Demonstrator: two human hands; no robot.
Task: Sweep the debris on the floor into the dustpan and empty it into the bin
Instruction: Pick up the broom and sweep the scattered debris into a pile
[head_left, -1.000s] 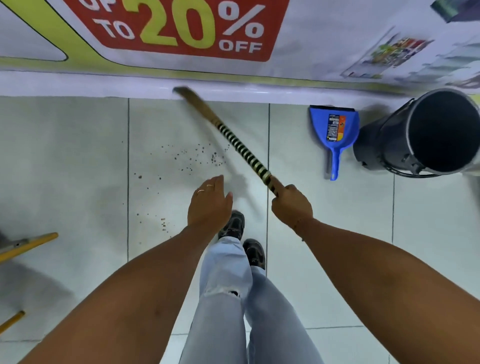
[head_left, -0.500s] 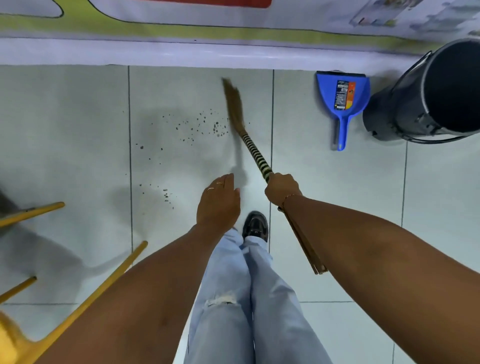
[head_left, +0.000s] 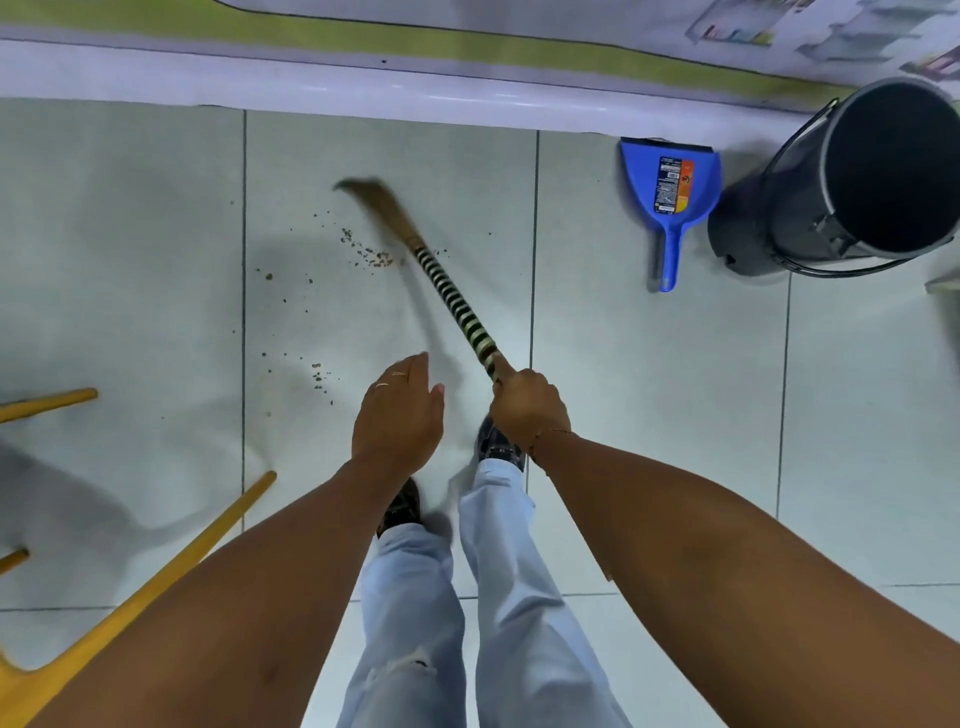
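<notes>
With my right hand wrapped tight on the black-and-cream striped broom and my left hand loosely spread, empty, I risk flicking the brown crumbs toward nine o'clock, away from the blue plastic dustpan at two o'clock beside the dark round bin.

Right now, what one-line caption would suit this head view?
Right hand sweeps a striped-handled broom through scattered crumbs; blue dustpan and black bin wait nearby.

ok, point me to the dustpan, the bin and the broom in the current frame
dustpan (head_left: 675, 179): head view, on the blue pan next to its label.
bin (head_left: 779, 228): head view, on the dark outer wall.
broom (head_left: 452, 296): head view, on the striped handle.
</notes>
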